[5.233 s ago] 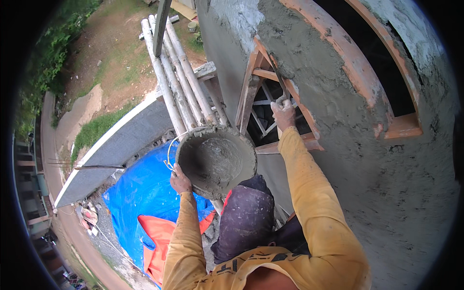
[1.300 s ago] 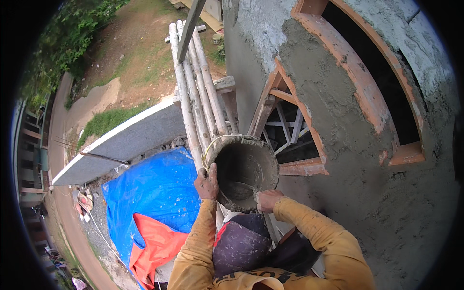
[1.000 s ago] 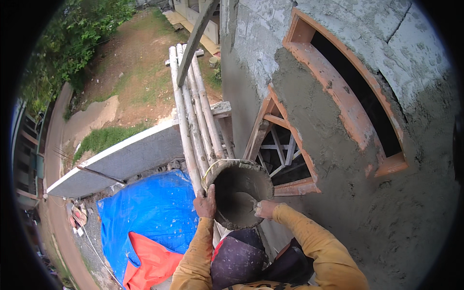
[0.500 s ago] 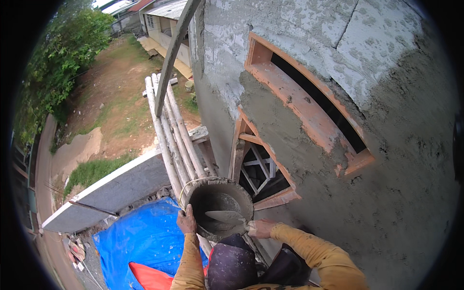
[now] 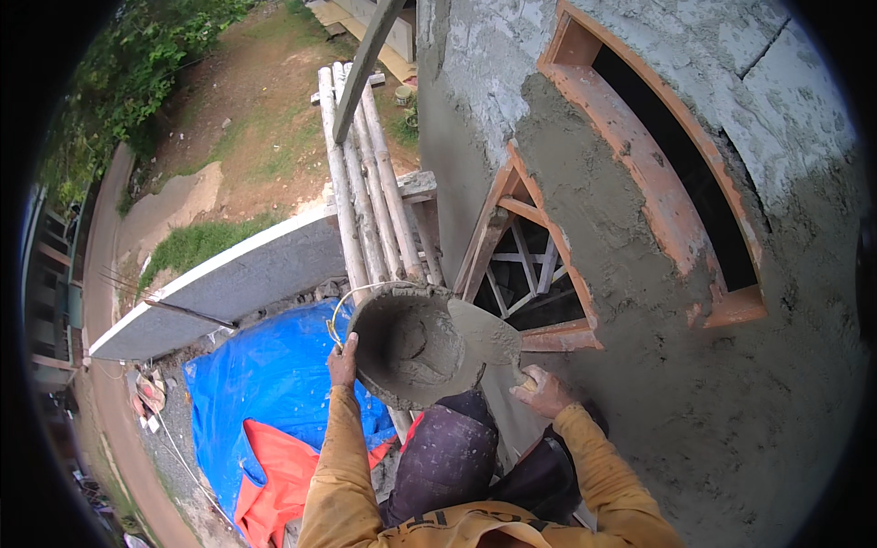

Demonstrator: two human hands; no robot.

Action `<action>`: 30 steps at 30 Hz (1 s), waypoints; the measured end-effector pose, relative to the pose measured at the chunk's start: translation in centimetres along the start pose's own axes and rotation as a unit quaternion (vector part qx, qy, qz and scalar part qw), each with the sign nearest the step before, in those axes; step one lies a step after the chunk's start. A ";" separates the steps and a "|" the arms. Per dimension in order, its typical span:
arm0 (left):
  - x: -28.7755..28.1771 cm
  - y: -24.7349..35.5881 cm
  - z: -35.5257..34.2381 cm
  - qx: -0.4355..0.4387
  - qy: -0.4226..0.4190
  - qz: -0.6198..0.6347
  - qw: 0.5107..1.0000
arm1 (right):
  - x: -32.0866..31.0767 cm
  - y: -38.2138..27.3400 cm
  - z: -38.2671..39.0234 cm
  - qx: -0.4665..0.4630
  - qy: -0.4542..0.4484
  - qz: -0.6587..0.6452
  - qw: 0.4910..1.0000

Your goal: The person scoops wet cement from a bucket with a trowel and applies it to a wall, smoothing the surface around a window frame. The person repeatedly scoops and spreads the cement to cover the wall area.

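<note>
My left hand point(image 5: 343, 363) grips the near-left rim of a round, mortar-caked bucket point(image 5: 376, 315), its fingers closed on the edge. Wet grey mortar point(image 5: 425, 352) lies inside, with a scraped hollow. In my closed right hand point(image 5: 544, 393) is the handle of a pointed trowel point(image 5: 486, 329). The trowel's grey blade lies over the bucket's right rim; I cannot tell whether it touches. A thin wire handle point(image 5: 340, 306) of the bucket loops out on the left. My knees, in dark, spattered trousers point(image 5: 443, 457), are just below the bucket.
Bamboo poles point(image 5: 370, 187) run away ahead as a scaffold, with a slanted timber point(image 5: 365, 68) across them. The freshly plastered wall point(image 5: 676, 429) rises at right, around orange-framed openings point(image 5: 630, 146). Far below left are a blue tarp point(image 5: 265, 365), a red sheet point(image 5: 279, 475) and a low wall point(image 5: 247, 260).
The trowel has come up from inside the bucket to its right rim, and my right hand has moved right. My left hand keeps its grip. The whole view has shifted.
</note>
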State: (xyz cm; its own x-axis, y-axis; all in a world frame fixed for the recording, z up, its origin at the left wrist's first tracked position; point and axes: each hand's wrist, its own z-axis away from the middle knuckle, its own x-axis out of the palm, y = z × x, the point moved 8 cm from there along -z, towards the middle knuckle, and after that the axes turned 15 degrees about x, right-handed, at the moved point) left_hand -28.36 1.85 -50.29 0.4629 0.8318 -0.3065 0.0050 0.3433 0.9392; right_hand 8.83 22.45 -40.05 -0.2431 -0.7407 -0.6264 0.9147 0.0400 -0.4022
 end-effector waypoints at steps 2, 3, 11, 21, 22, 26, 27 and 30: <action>0.2 0.3 1.1 -0.045 -0.064 0.027 0.997 | -1.2 0.3 0.4 -0.003 0.026 -0.036 0.999; 0.6 0.9 1.7 -0.066 -0.097 0.042 0.992 | -2.1 0.5 0.7 -0.005 0.042 -0.055 0.998; 2.0 -2.0 2.6 -0.116 -0.065 0.040 0.990 | -6.9 0.9 5.2 0.054 0.087 -0.125 0.987; 3.7 14.3 8.0 -0.037 -0.043 -0.170 0.984 | -8.2 7.1 24.9 0.348 -0.108 -0.230 0.903; 0.8 13.5 9.0 -0.059 -0.012 -0.154 0.986 | -9.0 7.0 26.7 0.343 -0.101 -0.213 0.909; -6.6 19.0 12.1 -0.129 0.059 -0.109 0.984 | -11.2 8.2 32.6 0.305 -0.058 -0.146 0.939; -8.0 21.4 12.9 -0.125 0.068 -0.069 0.987 | -12.2 8.0 33.8 0.288 -0.051 -0.126 0.948; -14.6 22.7 15.2 -0.168 0.064 -0.156 0.971 | -17.2 2.4 36.0 0.265 -0.009 -0.045 0.963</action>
State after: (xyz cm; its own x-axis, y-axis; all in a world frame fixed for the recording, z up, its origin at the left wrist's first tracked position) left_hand -21.50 -9.14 -22.16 0.3703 0.7041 -0.6059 -0.1712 0.6928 0.7005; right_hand 26.84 11.17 -6.19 -0.3269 -0.7376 -0.5908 0.9279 -0.3692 -0.0525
